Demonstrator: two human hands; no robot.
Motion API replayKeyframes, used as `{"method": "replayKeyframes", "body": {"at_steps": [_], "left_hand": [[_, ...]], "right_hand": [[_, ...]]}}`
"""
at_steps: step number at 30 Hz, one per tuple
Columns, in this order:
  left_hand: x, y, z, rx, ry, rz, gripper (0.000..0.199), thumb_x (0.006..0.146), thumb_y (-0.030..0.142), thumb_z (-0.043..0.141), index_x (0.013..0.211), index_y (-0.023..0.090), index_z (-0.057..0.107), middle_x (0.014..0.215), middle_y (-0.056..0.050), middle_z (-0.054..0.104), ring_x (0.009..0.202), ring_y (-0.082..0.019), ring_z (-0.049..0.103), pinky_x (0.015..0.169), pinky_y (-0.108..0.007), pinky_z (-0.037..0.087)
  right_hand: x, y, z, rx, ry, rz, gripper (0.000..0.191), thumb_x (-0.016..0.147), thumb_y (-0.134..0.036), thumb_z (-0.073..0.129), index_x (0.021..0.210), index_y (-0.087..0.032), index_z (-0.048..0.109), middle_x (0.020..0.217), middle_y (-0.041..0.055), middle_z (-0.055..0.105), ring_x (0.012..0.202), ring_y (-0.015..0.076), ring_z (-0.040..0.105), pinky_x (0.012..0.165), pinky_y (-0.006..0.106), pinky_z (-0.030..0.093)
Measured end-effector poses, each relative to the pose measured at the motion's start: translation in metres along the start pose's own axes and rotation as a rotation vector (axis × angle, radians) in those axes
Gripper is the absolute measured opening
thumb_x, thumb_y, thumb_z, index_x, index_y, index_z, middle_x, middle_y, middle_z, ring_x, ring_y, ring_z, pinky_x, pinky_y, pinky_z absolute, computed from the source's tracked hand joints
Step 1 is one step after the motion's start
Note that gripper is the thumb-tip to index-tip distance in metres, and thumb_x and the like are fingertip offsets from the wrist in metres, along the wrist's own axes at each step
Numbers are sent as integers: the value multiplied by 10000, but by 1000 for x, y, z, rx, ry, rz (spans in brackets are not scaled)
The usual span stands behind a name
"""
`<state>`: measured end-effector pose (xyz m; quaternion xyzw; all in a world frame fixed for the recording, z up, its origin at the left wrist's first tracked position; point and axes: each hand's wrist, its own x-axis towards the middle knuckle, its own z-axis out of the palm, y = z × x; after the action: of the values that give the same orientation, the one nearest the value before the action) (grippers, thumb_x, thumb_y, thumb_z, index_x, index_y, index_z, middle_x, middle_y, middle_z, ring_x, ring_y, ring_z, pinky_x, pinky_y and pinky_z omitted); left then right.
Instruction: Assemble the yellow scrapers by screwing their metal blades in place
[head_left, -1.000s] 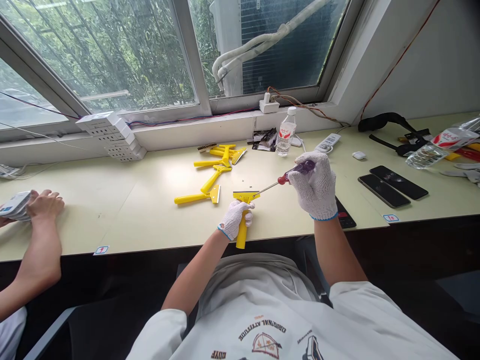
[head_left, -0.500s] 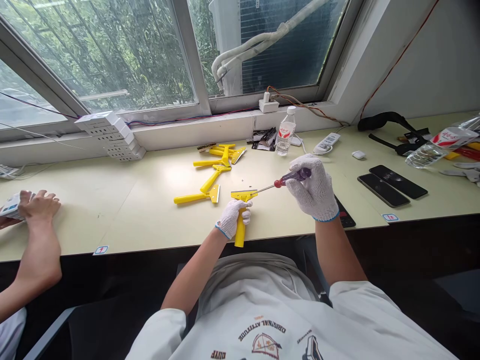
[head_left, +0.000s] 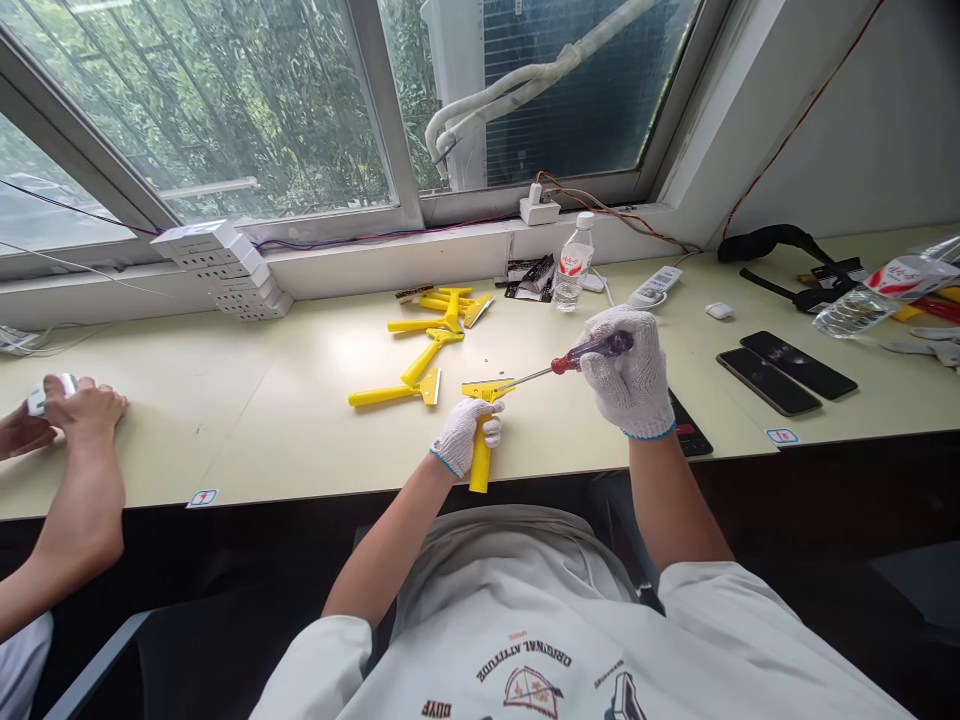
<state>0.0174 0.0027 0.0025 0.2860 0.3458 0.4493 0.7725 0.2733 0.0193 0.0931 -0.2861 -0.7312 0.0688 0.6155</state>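
My left hand, in a white knit glove, is wrapped round the handle of a yellow scraper near the table's front edge. The scraper's wide head with its metal blade points away from me. In my gloved right hand is a screwdriver with a red and dark purple handle. Its shaft slants down to the left and the tip meets the scraper's head. Beyond my left hand lie another yellow scraper and a group of several more. Tiny dark bits lie behind the held scraper.
A water bottle stands near the window ledge beside black packets. Two phones and a second bottle lie to the right. White boxes are stacked at back left. A co-worker's hands hold a white object at far left.
The screwdriver tip has shifted slightly left on the scraper's head, and my right hand has turned a little. The co-worker's hands have moved the white object to the right.
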Motion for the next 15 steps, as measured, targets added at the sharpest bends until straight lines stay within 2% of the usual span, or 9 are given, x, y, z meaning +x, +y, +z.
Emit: {"method": "replayKeyframes", "body": {"at_steps": [7,15], "left_hand": [[1,0,-1,20,-8,-1,352,744,204,803,1008,183,571,973,-3,561,559,-37,377,426,-191,345],[0,0,1,21,2,2,343,744,202,799,991,184,562,977,-6,561,561,-36,386,430,-190,350]], "right_hand": [[3,0,-3,-47,19,-37,262,1052,-484,679,1219,-311,576,1122,40,629,911,211,674,836,420,584],[3,0,-3,-61,2,-45,247,1046,-425,675,1240,-313,569,1119,39,630,860,198,683,811,413,585]]}}
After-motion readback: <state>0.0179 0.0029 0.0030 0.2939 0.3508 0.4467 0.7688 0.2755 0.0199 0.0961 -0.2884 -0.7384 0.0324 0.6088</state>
